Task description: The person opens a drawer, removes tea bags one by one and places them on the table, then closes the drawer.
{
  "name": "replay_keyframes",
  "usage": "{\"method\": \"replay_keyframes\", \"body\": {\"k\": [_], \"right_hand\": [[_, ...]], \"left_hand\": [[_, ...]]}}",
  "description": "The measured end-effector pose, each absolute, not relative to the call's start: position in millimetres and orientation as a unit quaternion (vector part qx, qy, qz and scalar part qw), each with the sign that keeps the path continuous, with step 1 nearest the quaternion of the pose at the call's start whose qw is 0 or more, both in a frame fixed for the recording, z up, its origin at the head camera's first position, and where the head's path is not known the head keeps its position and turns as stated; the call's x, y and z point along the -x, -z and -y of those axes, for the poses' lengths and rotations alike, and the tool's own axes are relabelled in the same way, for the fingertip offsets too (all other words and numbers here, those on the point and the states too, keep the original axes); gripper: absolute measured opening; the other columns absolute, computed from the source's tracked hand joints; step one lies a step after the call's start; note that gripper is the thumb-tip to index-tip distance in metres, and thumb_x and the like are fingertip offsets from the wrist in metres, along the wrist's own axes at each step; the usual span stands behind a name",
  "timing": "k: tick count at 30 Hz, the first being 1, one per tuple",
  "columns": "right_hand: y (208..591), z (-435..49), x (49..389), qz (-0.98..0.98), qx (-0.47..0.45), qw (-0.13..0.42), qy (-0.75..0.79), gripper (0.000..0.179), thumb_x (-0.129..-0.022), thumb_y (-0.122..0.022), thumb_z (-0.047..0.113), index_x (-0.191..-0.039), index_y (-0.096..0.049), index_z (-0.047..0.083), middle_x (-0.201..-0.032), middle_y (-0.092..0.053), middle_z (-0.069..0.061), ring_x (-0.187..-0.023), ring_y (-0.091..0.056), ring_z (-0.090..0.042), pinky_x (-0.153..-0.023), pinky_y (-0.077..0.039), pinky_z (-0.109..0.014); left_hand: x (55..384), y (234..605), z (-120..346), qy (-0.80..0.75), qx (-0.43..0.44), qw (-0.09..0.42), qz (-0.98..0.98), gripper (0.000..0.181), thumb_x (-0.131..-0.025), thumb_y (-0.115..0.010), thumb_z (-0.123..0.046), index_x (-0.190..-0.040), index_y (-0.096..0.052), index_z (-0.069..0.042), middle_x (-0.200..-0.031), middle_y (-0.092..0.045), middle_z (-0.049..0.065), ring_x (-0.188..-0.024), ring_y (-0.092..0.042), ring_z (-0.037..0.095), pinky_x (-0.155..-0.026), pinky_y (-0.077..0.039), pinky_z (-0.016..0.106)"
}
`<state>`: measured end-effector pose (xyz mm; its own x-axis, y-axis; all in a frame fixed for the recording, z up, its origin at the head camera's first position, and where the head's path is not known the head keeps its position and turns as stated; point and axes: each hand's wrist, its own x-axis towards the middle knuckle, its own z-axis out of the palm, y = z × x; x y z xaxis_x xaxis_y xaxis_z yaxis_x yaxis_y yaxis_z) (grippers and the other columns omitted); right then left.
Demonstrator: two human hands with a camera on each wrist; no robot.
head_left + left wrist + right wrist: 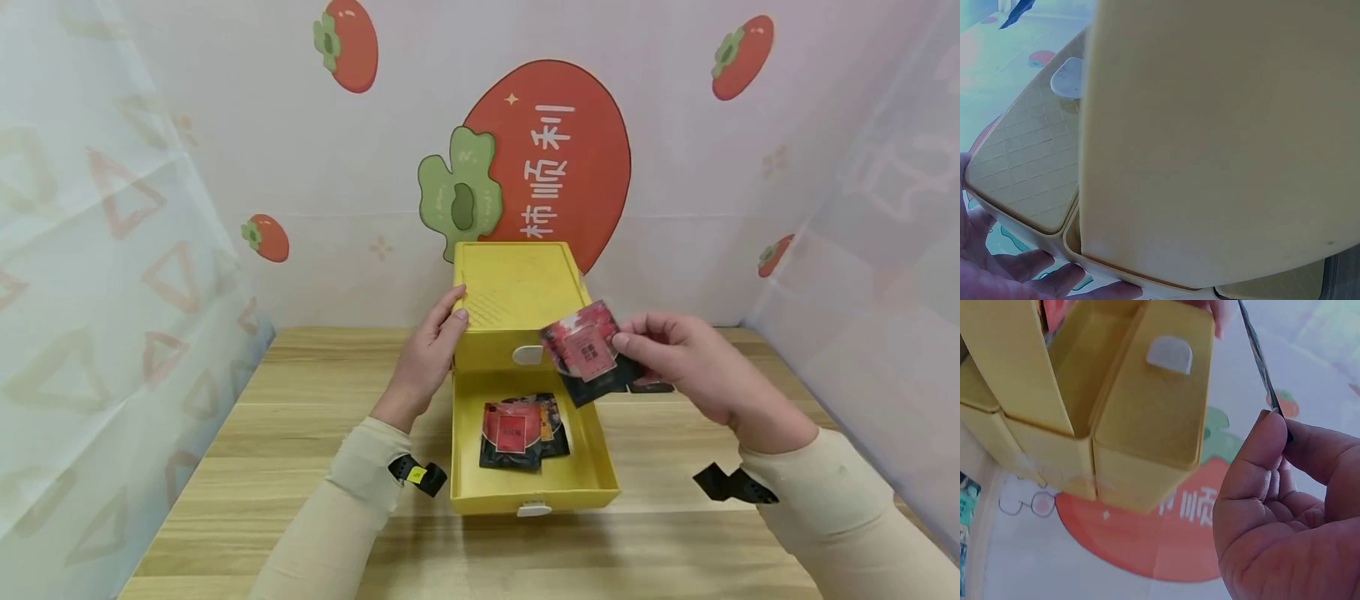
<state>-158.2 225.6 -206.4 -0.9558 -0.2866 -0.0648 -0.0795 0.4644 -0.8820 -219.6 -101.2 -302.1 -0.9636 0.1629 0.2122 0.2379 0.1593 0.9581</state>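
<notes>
My right hand (686, 358) pinches a square red and black sachet (588, 354) between thumb and fingers, raised to the right of the yellow drawer unit (517, 283). In the right wrist view the sachet (1260, 356) shows edge-on. My left hand (427, 358) rests on the unit's left side, its thumb by the front top corner. The left wrist view shows its fingers (1054, 275) spread along the side wall. Below the top drawer, a drawer (585, 475) is pulled out. Inside lie a red and black sachet (512, 433) and another dark sachet (557, 425), overlapping.
More dark packets (651, 387) lie on the wooden table (322, 392) right of the unit, partly hidden behind my right hand. White handles mark the top drawer (1169, 353) and the open one. A persimmon-print backdrop (360, 167) stands behind and at both sides.
</notes>
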Motion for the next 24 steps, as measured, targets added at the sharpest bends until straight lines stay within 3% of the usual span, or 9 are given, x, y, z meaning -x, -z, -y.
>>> {"method": "replay_keyframes", "body": {"k": [7,17,20,24], "right_hand": [[209,-257,175,-0.816,0.067,0.070,0.569,0.037,-0.109,-0.057,0.030,-0.122,-0.059,-0.005,-0.102,-0.069,0.004,-0.086,-0.067,-0.011,-0.078,-0.059,-0.024],[231,-290,193,-0.749,-0.026,0.078,0.657,0.018,-0.105,-0.064,0.030,-0.106,-0.069,0.012,-0.091,-0.063,0.003,-0.076,-0.058,-0.008,-0.068,-0.058,-0.019],[240,-295,198,-0.769,-0.047,0.086,0.632,0.022,-0.107,-0.061,0.033,-0.111,-0.066,0.012,-0.090,-0.063,0.006,-0.075,-0.057,-0.006,-0.068,-0.058,-0.019],[255,-299,204,-0.807,-0.061,0.098,0.579,0.039,-0.109,-0.055,0.038,-0.127,-0.059,0.004,-0.087,-0.062,0.010,-0.074,-0.055,-0.005,-0.067,-0.056,-0.020]], "left_hand": [[219,301,101,0.632,0.130,0.027,0.763,0.053,-0.111,-0.044,-0.047,-0.162,-0.039,-0.033,-0.168,-0.035,-0.004,-0.153,-0.033,0.016,-0.123,-0.033,0.047],[219,300,102,0.630,0.125,0.023,0.766,0.052,-0.111,-0.044,-0.049,-0.161,-0.039,-0.036,-0.167,-0.036,-0.004,-0.151,-0.037,0.019,-0.119,-0.039,0.050],[219,301,102,0.628,0.125,0.024,0.768,0.052,-0.111,-0.044,-0.049,-0.161,-0.039,-0.036,-0.167,-0.036,-0.005,-0.151,-0.038,0.019,-0.118,-0.040,0.050],[219,301,103,0.623,0.127,0.026,0.771,0.052,-0.111,-0.044,-0.050,-0.161,-0.038,-0.037,-0.167,-0.035,-0.005,-0.152,-0.037,0.018,-0.119,-0.038,0.050]]}}
